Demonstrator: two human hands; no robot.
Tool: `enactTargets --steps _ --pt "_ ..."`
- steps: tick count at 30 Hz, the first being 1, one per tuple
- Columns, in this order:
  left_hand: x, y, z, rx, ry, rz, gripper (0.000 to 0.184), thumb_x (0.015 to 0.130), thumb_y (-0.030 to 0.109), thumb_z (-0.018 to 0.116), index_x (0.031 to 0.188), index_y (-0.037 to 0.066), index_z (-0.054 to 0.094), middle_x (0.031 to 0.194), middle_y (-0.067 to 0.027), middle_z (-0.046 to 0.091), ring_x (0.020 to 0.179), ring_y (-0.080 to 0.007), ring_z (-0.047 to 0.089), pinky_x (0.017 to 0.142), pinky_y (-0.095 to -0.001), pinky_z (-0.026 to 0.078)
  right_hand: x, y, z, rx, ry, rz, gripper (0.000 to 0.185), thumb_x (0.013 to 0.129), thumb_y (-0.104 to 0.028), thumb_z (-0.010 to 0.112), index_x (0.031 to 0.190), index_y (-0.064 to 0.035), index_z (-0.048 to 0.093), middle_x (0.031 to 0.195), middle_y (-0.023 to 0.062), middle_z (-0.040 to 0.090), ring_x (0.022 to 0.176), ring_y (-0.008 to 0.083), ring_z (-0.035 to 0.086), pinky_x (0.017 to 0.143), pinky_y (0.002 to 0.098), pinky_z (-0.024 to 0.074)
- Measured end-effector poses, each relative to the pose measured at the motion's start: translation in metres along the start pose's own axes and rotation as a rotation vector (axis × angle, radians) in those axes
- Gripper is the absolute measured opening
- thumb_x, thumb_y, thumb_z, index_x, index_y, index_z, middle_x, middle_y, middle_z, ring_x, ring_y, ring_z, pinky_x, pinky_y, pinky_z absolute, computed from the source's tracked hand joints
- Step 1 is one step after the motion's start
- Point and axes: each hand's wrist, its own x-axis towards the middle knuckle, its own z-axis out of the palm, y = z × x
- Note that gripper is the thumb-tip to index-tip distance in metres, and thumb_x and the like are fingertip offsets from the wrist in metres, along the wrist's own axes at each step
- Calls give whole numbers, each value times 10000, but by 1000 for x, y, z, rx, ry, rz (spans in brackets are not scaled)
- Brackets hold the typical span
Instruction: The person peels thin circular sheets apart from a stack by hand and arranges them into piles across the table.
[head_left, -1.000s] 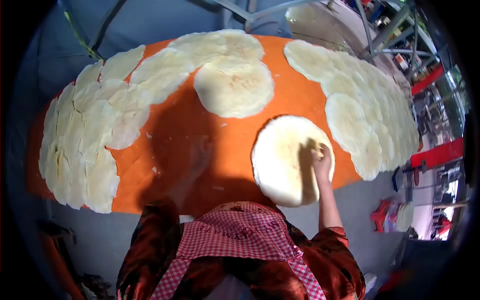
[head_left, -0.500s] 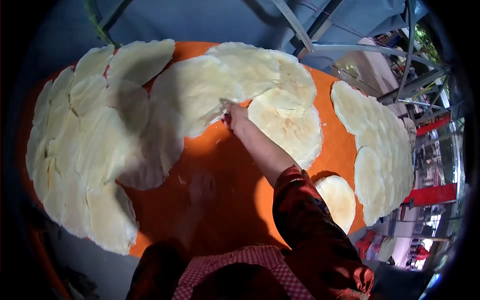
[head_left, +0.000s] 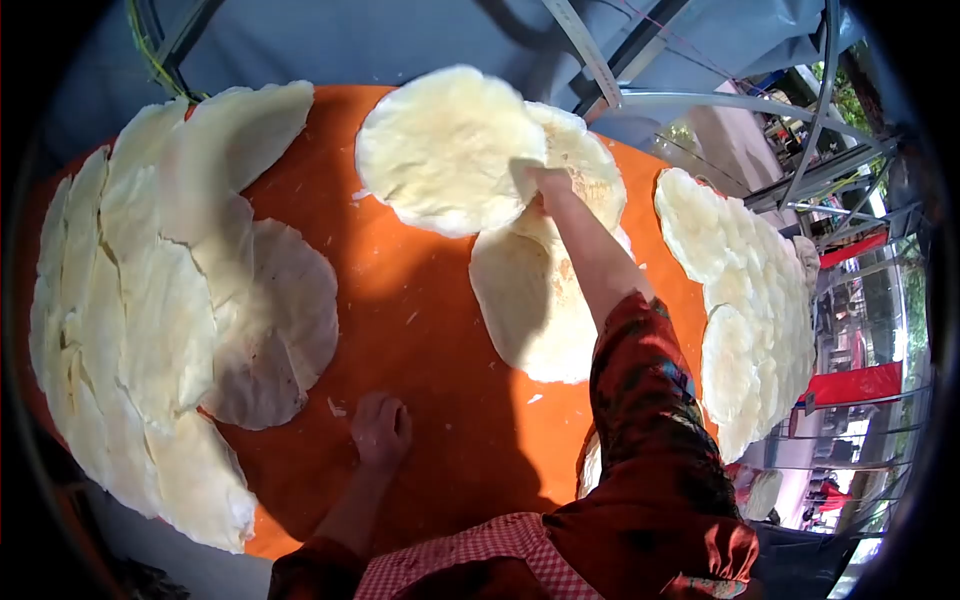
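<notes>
My right hand is closed on the near right edge of a large pale round flatbread at the far middle of the orange table. That flatbread overlaps a browned flatbread, partly covered by it and by my forearm. Just nearer lies another flatbread, half in shadow. My left hand rests on the orange surface with its fingers curled in and nothing visible in them. To its upper left sits a shaded flatbread.
Many overlapping flatbreads cover the table's left side. A second overlapping row lies along the right. Metal frame bars and grey-blue sheeting stand behind the table. Under my right sleeve a pale edge shows.
My right hand has moved right and away from me, the flatbread shifting with it and baring orange table. My left hand is a little nearer to me. The small round one at right is now mostly hidden.
</notes>
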Motion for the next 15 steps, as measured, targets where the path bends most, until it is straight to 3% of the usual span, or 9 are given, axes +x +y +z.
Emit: enactTargets --steps 3,5,6,7,8,9,11,13,15 --pt "-1 4 5 37 9 -15 102 733 7 637 817 22 581 897 -144 581 828 -324 571 680 -413 482 -18 6 2 466 -127 298 306 787 -235 733 1000 -50 613 861 107 627 671 268 588 498 433 481" --pt "-5 2 7 30 0 -22 103 733 7 637 816 25 578 897 -142 582 828 -323 569 682 -413 480 -25 0 10 727 -158 340 191 818 -177 697 945 -63 611 754 80 594 574 245 540 467 411 465" --pt "-7 2 6 66 -7 -16 103 732 4 635 815 26 578 895 -141 582 826 -322 567 682 -412 477 -8 5 19 773 -225 323 124 824 -127 671 889 -77 578 667 56 537 520 223 504 439 386 455" --pt "-7 3 6 97 -14 -9 104 731 1 634 814 27 578 893 -139 582 823 -321 564 682 -412 474 -13 -11 12 618 -311 407 133 803 -90 671 847 -91 546 653 48 507 522 212 503 417 368 442" --pt "-6 5 9 127 -15 -4 104 730 -1 632 813 28 577 892 -138 582 821 -319 562 682 -411 472 -4 -15 16 819 -261 351 105 811 -93 642 765 -35 567 612 110 529 444 238 469 341 372 384" --pt "-4 6 10 121 -22 -7 104 728 -4 630 811 30 576 890 -137 583 817 -318 559 680 -409 468 -20 -30 -10 712 -365 266 85 788 -66 633 732 -36 577 612 96 530 439 233 470 352 359 382" --pt "-6 8 10 116 -29 -34 104 726 -9 626 806 34 575 887 -135 583 808 -316 554 675 -406 462 10 -16 -41 814 -277 -39 48 758 -56 635 753 -28 596 684 99 563 458 233 484 371 366 402" --pt "-5 8 9 129 -34 -32 108 723 -12 623 803 39 571 883 -133 580 793 -316 544 667 -406 454 22 6 -98 708 -324 -32 228 745 3 630 963 57 593 913 152 632 718 282 631 623 382 537" --pt "-3 9 12 131 -27 -26 111 723 -14 621 801 43 566 873 -130 574 782 -314 535 659 -406 446 0 37 -136 596 -201 -123 370 709 -61 694 1029 88 582 982 190 645 807 308 661 693 406 537"
